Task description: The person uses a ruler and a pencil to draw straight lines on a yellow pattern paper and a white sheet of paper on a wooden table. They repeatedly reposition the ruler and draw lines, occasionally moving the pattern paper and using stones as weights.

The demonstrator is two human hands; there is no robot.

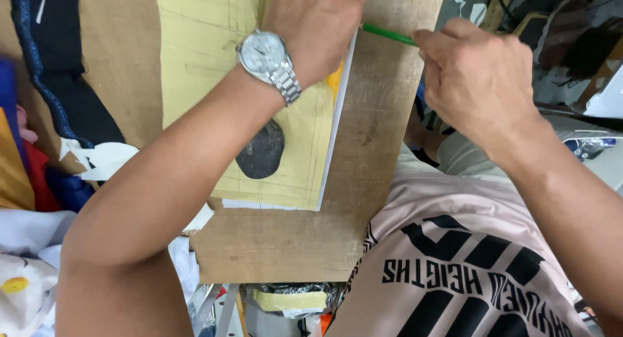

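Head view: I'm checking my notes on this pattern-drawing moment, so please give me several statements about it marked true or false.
1. The left hand presses flat on the pale yellow paper pattern sheet. True.
2. The right hand holds a red marker. False: its grip is on a thin green pencil.
3. A silver metal wristwatch sits on the left wrist. True.
4. The dark grey oval stone lies off the sheet, on the brown wooden board. False: it rests on the sheet.
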